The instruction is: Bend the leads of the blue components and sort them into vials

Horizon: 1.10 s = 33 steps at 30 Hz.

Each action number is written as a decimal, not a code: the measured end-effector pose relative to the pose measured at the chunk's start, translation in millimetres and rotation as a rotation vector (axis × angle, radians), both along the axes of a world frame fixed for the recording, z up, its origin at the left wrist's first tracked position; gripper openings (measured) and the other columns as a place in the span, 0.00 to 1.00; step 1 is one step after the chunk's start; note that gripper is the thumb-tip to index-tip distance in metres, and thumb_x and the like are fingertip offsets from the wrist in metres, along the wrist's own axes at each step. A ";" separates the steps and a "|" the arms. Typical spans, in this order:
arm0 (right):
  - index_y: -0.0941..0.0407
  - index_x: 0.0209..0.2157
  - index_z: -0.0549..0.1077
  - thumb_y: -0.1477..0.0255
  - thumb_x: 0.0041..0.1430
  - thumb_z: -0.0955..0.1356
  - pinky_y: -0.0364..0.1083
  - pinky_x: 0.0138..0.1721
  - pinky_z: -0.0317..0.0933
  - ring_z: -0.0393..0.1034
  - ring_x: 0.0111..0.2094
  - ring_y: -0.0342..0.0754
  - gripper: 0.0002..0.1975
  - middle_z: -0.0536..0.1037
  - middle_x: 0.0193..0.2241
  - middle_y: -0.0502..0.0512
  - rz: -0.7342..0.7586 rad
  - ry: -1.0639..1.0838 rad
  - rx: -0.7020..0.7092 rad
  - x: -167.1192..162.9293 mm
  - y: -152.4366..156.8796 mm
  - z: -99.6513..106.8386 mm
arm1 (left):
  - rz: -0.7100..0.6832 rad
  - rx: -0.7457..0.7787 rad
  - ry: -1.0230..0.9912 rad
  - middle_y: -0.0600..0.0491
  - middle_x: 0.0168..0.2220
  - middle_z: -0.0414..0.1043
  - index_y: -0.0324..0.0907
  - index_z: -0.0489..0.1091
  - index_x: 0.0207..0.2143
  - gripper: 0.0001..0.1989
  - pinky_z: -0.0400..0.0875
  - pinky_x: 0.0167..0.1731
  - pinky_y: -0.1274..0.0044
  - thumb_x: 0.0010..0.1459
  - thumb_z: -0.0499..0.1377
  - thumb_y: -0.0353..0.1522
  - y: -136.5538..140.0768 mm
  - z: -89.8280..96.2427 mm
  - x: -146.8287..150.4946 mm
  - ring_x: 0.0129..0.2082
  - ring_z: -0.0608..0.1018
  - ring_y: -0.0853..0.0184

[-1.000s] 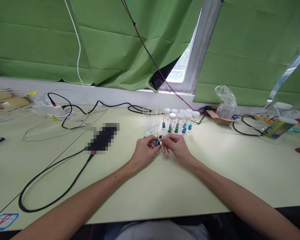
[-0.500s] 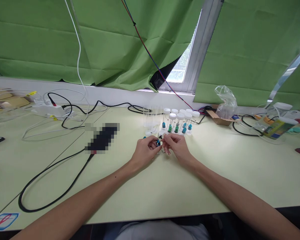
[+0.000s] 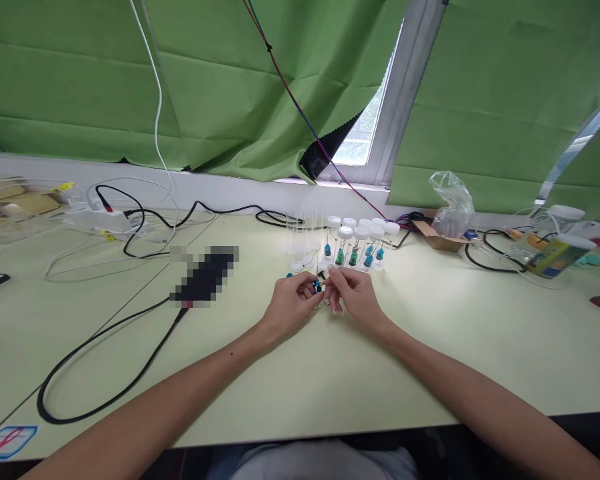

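My left hand (image 3: 294, 298) is closed, its thumb and fingers gripping a small blue-and-black part (image 3: 317, 286) with a thin stem pointing up. Right beside it, my right hand (image 3: 354, 297) has its thumb and forefinger pinched together at the part; anything between those fingertips is too small or hidden to name. Just behind the fingertips lies a small black piece (image 3: 322, 274). Beyond my hands stand several clear tubes with white caps (image 3: 345, 233), holding blue and green parts with thin stems. Uncapped clear tubes (image 3: 300, 233) stand to their left.
A pixelated dark object (image 3: 205, 277) with a black cable (image 3: 43, 393) lies on the left of the table. Behind are a white power strip (image 3: 100, 220) and loose cables. At the back right are a cardboard box (image 3: 443, 239) with a plastic bag, and a yellow-green container (image 3: 555, 257).
Both hands stay almost in place, with only slight finger movement around the small part. Everything else on the table looks the same.
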State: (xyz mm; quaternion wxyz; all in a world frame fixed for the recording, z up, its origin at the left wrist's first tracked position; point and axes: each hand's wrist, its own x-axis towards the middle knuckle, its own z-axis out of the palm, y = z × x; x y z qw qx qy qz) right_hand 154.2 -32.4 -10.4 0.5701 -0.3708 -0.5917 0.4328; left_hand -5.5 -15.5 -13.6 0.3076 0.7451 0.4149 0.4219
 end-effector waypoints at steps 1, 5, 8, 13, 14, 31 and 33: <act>0.58 0.26 0.73 0.52 0.61 0.67 0.42 0.14 0.57 0.64 0.13 0.40 0.23 0.73 0.17 0.50 -0.005 -0.007 0.004 -0.4 -0.7 -0.6 | 0.000 0.000 -0.001 0.57 0.21 0.70 0.40 0.73 0.33 0.10 0.66 0.22 0.80 0.53 0.63 0.38 -0.1 0.0 0.1 0.20 0.70 0.72; 0.58 0.28 0.73 0.52 0.62 0.65 0.41 0.13 0.56 0.64 0.12 0.40 0.23 0.73 0.18 0.50 0.011 -0.016 0.010 -1.7 -2.7 -1.2 | 0.004 0.004 0.004 0.57 0.21 0.70 0.39 0.74 0.34 0.09 0.66 0.23 0.80 0.52 0.63 0.36 0.0 -0.1 0.3 0.21 0.70 0.72; 0.57 0.29 0.72 0.51 0.62 0.65 0.41 0.13 0.57 0.65 0.13 0.40 0.22 0.74 0.18 0.50 0.048 0.008 -0.005 -1.5 -2.2 0.2 | 0.005 0.010 0.003 0.57 0.21 0.70 0.39 0.74 0.34 0.10 0.66 0.23 0.80 0.52 0.63 0.36 0.6 -0.6 0.0 0.21 0.70 0.72; 0.58 0.30 0.72 0.51 0.61 0.66 0.41 0.14 0.57 0.66 0.13 0.41 0.22 0.74 0.18 0.50 0.089 0.081 -0.058 0.2 1.3 0.9 | 0.018 0.020 -0.001 0.57 0.22 0.70 0.40 0.74 0.34 0.10 0.67 0.22 0.80 0.53 0.62 0.37 1.6 -1.8 -0.6 0.20 0.70 0.73; 0.58 0.30 0.72 0.51 0.61 0.66 0.41 0.14 0.57 0.66 0.14 0.41 0.22 0.74 0.18 0.50 0.097 0.101 -0.074 0.6 2.1 0.6 | 0.019 0.019 0.000 0.57 0.22 0.70 0.40 0.74 0.34 0.10 0.67 0.22 0.80 0.53 0.63 0.36 1.5 -1.8 -0.6 0.20 0.70 0.73; 0.58 0.31 0.76 0.53 0.54 0.72 0.40 0.17 0.57 0.66 0.18 0.40 0.21 0.77 0.24 0.53 0.260 0.344 -0.271 3.3 9.0 -1.4 | 0.005 -0.036 -0.042 0.57 0.23 0.70 0.40 0.73 0.34 0.14 0.66 0.19 0.80 0.54 0.63 0.42 2.8 -3.5 -1.9 0.18 0.70 0.73; 0.59 0.32 0.77 0.54 0.55 0.72 0.40 0.18 0.58 0.67 0.19 0.40 0.20 0.77 0.25 0.53 0.281 0.360 -0.272 3.2 8.6 -0.9 | 0.001 -0.050 -0.051 0.57 0.22 0.69 0.40 0.73 0.34 0.14 0.66 0.19 0.80 0.54 0.62 0.42 3.2 -3.9 -1.9 0.18 0.70 0.73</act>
